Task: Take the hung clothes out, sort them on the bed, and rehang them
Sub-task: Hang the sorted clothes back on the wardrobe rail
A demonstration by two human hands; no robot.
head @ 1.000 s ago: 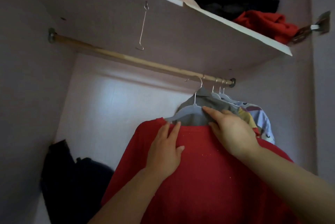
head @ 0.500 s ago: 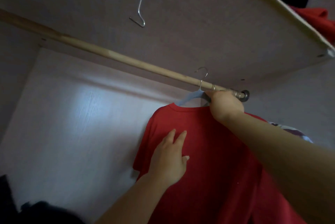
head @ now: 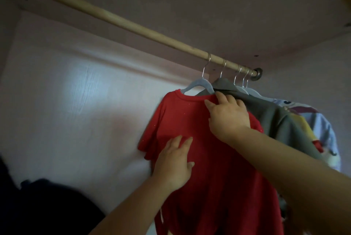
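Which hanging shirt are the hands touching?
The red T-shirt, leftmost on the rod: left hand flat on it, right hand gripping its shoulder. The grey shirt and blue shirt hang behind.

A single head-worn view looks steeply up from below the rod (head: 121,22), facing the far wall (head: 66,101) under the shelf (head: 228,6). It sits close: the shirt (head: 218,177) fills the near right, within arm's reach, with hangers (head: 198,83) bunched far right.

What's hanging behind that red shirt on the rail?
A grey shirt hangs right behind the red shirt, with a pale patterned garment beyond it. The red shirt and an arm cover their lower parts.
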